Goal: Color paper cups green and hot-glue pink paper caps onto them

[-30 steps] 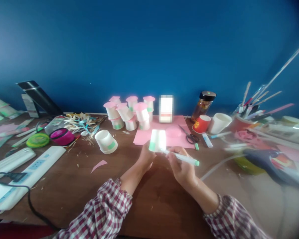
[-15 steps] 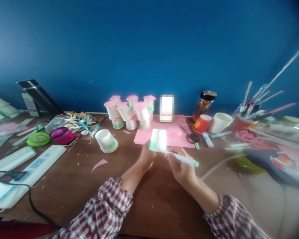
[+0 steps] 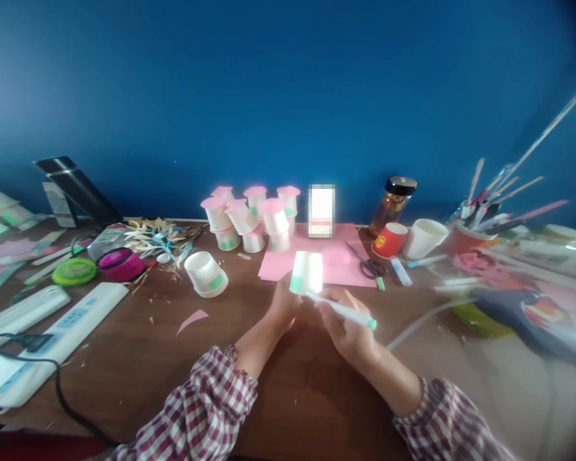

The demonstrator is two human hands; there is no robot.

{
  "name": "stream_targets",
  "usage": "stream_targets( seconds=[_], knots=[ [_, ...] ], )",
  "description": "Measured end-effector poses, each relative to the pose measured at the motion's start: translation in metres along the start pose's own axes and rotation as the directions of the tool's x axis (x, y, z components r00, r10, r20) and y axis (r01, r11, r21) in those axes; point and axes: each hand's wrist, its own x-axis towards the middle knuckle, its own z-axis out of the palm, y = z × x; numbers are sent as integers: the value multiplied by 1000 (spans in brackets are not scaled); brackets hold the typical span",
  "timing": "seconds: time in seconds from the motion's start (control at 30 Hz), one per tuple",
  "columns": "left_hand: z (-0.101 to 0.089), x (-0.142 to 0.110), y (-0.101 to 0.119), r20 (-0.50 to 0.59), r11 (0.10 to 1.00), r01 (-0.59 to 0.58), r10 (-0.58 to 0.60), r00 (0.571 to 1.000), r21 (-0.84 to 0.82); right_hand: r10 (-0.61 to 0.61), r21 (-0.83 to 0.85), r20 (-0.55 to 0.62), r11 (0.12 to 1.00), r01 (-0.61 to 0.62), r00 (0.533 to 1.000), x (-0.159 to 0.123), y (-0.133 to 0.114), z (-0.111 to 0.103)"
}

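cup [image 3: 308, 270] sits gripped in left hand [image 3: 285, 302], just beside right hand [image 3: 352, 337], which pinches a marker [image 3: 349, 312].

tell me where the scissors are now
In the head view, the scissors lie right of centre, across the right edge of the pink paper, close to the red cup.

Marker [image 3: 348, 312] in right hand [image 3: 352, 336], cup [image 3: 307, 269] in left hand [image 3: 284, 301]

2 forearms [image 3: 255, 349] angled inward, left hand [image 3: 285, 301] curled, right hand [image 3: 352, 339] closed in a pinch
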Motion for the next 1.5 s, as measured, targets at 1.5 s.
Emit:
stream_targets(
  seconds=[1.5],
  knots=[
    [1,-1,5,-13,998,47,-48,999,-47,-6,-68,-17,998,5,1000,2,-1,0]
  ],
)
